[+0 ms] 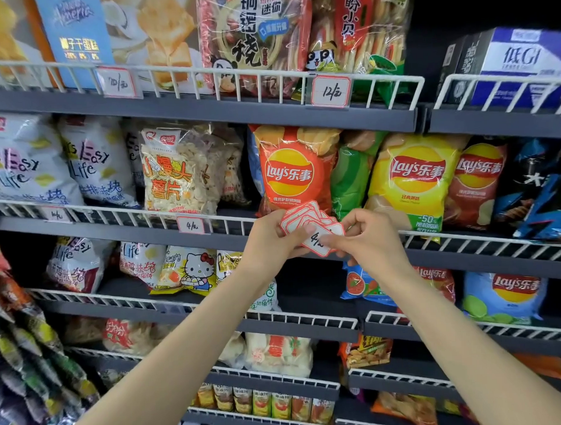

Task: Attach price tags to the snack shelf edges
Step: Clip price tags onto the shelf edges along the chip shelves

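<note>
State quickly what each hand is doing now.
Left hand: holds the fanned stack of price tags.
Right hand: pinches the front tag.

Both bare forearms extend forward and upward, converging at centre. The left hand (267, 235) has its fingers curled, thumb on top. The right hand (367, 238) appears to pinch with thumb and forefinger, remaining fingers curled.

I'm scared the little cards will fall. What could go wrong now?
1. The left hand holds a loose fan of price tags; while the right hand pinches the front tag free, others might slip and drop.
2. That tag could get clipped under the wrong snack, since several Lay's bags sit close together behind the wire rail.
</note>
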Demonstrator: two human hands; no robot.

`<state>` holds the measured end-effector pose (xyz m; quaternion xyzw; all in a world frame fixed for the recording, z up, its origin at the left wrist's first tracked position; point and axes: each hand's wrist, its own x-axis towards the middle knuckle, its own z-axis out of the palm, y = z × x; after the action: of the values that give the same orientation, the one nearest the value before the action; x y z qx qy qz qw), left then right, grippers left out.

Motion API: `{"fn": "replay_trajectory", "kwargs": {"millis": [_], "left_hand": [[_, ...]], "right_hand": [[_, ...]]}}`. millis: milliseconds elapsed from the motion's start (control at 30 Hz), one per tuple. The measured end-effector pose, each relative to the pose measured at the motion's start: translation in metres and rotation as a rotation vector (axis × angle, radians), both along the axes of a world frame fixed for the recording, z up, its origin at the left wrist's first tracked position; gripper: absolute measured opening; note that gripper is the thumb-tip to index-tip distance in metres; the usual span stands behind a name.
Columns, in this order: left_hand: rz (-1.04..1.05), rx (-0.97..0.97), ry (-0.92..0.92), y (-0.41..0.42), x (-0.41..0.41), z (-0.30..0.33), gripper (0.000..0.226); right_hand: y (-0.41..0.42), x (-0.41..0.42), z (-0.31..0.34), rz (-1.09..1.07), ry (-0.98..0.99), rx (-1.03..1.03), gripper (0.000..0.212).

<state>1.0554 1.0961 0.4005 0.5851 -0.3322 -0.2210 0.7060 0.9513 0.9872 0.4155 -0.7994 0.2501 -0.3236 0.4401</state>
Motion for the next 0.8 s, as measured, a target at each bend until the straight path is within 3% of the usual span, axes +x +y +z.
{"fn": "replay_trajectory", "kwargs": {"millis": [333,467,533,667,800], "left_hand": [[0.230,0.127,-0.101,0.013,0.033,-0.013,0.010],[0.218,0.235,-0.190,0.015,0.044,-0.016,0.012],[0.144,0.296,-0.240,0.015,0.046,-0.019,0.016],[0.051,0.491,-0.409,0.012,0.047,-0.029,0.019],[-0.082,0.491,-0.418,0.000,0.037,-0.028,0.037]], "right_hand": [[-0.005,0.004,-0.010,0.142,-0.115,0.253,0.003],[-0.008,0.009,-0.013,0.152,-0.123,0.307,0.018],[-0.011,0.011,-0.015,0.119,-0.113,0.272,0.023],[-0.023,0.014,-0.022,-0.078,-0.079,0.007,0.013],[-0.031,0.016,-0.024,-0.139,-0.127,-0.163,0.013]]}}
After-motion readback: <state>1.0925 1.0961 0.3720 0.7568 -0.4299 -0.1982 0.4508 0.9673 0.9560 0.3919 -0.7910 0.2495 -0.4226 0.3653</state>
